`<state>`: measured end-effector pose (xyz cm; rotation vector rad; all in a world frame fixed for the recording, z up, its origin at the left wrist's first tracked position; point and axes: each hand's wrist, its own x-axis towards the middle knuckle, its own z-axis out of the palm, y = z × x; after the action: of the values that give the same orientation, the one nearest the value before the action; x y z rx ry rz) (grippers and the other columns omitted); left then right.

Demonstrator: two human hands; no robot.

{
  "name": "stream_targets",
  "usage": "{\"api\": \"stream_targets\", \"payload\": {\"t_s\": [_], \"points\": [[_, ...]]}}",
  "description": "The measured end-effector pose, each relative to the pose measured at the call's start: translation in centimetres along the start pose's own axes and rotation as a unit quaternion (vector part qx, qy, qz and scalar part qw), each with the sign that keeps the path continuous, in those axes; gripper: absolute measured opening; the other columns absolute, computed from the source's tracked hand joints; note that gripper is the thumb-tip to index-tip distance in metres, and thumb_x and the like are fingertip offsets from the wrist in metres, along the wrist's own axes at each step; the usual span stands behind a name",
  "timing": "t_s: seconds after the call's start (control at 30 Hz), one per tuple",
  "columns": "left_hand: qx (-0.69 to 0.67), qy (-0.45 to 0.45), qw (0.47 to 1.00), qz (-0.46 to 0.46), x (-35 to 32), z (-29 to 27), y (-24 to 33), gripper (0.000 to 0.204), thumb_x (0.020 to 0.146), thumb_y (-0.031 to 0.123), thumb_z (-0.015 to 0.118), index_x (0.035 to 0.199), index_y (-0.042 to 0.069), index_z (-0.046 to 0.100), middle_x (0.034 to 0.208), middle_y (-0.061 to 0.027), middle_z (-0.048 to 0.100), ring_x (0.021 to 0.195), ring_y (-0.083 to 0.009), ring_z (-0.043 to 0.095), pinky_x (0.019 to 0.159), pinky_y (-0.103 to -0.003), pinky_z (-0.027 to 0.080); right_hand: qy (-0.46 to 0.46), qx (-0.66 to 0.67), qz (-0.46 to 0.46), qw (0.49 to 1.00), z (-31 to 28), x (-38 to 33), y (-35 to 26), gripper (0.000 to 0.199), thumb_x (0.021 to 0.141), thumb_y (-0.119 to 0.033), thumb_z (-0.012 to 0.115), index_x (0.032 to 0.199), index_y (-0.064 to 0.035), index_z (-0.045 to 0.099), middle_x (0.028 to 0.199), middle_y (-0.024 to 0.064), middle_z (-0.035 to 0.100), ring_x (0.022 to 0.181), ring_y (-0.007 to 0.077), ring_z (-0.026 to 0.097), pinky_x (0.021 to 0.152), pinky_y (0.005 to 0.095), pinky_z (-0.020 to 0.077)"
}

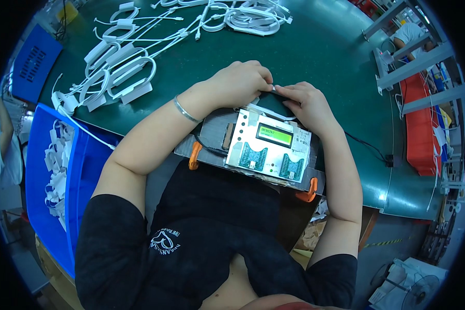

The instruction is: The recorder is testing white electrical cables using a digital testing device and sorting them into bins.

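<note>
– Wearer's bare hands?
– Two.
– Tabletop rig?
– Two orange clamps, one LCD screen, two green circuit boards.
– Bracelet, fan?
– One each.
– White cables?
– Many, too tangled.

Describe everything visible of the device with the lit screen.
The device is a flat silvery box with a metal-looking face. It carries a yellow-green lit screen in a dark frame, two teal circuit boards below it, dark round spots at left and a green light. It lies face up, turned clockwise, on a grey board at the edge of the green table. A white cable runs along its far side; contact is unclear.
</note>
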<state>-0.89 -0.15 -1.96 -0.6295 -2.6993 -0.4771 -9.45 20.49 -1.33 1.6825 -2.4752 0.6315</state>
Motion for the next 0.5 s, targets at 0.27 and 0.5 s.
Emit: {"api": "stream_targets", "payload": {"t_s": [0.27,0.5], "points": [[-0.157,0.171,0.923,-0.306,-0.2,-3.7,-3.3,0.032,0.08,0.02,0.064,0.109,0.006,0.064,0.091,-0.008,0.065,0.076,-0.0145,0.059,0.07,-0.029,0.048,0.322,0.011,-0.064,0.945,-1.1,-0.1,-0.3,0.025,0.08,-0.002,0.063,0.104,-0.008,0.066,0.104,0.0103,0.063,0.098,0.0239,0.06,0.085,0.031,0.0475],[0.187,0.108,0.906,-0.363,-10.8,-11.9,-9.2,0.034,0.078,0.016,0.062,0.111,0.01,0.062,0.112,-0.0156,0.059,0.104,-0.0326,0.056,0.091,-0.038,0.044,0.319,0.032,-0.023,0.947,-1.2,-0.6,0.7,0.027,0.079,-0.003,0.063,0.106,-0.0081,0.065,0.112,0.009,0.06,0.102,0.0235,0.059,0.085,0.0305,0.0478]]}}
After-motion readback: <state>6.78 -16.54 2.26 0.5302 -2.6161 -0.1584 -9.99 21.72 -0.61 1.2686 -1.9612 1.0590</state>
